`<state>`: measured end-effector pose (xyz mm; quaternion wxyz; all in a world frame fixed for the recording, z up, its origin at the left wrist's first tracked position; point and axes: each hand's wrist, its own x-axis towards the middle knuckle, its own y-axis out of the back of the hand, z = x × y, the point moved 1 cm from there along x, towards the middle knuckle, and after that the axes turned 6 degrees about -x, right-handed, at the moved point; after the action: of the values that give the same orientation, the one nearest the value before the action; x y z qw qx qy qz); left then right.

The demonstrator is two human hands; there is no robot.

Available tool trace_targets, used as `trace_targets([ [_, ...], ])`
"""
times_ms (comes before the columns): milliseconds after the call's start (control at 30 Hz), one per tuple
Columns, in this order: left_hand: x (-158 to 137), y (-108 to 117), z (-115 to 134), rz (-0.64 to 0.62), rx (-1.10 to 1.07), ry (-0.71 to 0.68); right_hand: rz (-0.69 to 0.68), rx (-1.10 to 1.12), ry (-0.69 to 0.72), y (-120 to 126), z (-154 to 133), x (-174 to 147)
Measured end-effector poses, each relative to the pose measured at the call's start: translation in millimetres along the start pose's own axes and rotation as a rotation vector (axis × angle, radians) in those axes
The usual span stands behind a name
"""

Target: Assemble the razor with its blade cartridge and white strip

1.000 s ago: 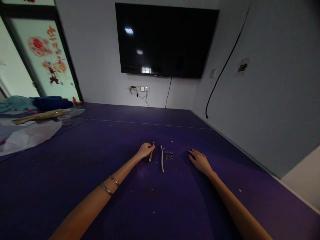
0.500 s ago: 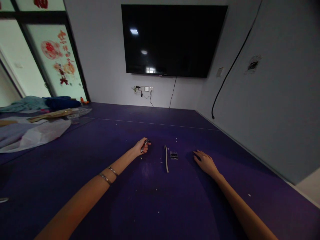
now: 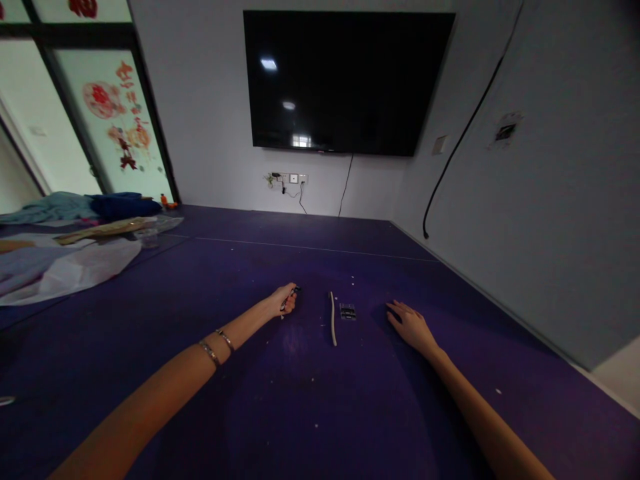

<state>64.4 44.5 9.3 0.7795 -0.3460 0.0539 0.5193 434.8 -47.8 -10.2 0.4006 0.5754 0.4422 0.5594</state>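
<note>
Black-tipped tool (image 3: 289,299), clamped by left fingers (image 3: 291,304), slants lengthwise, tip away and rightward.

Passage: purple surface (image 3: 295,407), lower centre | Obstacles: pale strip (image 3: 333,320), dark square piece (image 3: 348,312), mid-frame; white sheeting (image 3: 95,263), left edge

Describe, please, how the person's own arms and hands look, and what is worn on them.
The left arm wears two narrow, silvery bracelets on the forearm. The right arm shows no bracelet. No sleeves are visible, and neither hand wears a glove.
</note>
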Motion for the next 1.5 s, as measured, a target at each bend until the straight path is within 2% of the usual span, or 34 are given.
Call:
trace_targets([
  [167,-0.5,0.6,-2.0,0.098,0.03,0.05,0.002,-0.003,0.008,-1.4,1.2,0.7],
  [533,-9.3,-4.9,1.1,0.136,0.102,0.02,-0.007,0.009,-0.004,-2.6,2.3,0.6],
  [667,-15.5,-13.2,1.5,0.178,0.163,-0.062,-0.012,0.007,-0.009,-0.5,0.4,-0.1],
  [833,-21.2,-27.9,3.0,0.205,0.257,-0.259,-0.018,0.009,-0.01,1.3,-1.6,-0.3],
  [1033,-23.5,-57.2,-1.5,0.136,0.342,-0.434,-0.027,0.022,-0.029,1.5,-2.7,0.2],
  [1233,-25.4,-87.0,-9.6,-0.022,0.535,-0.526,-0.019,0.013,-0.019,2.7,-3.6,-0.8],
  [1367,-29.5,-96.4,-12.2,-0.111,0.642,-0.573,-0.014,0.011,-0.028,-0.1,-3.0,-0.1],
  [1500,-33.0,-98.3,-13.5,-0.138,0.654,-0.604,-0.015,0.028,-0.031,-0.1,-2.6,-1.3],
])
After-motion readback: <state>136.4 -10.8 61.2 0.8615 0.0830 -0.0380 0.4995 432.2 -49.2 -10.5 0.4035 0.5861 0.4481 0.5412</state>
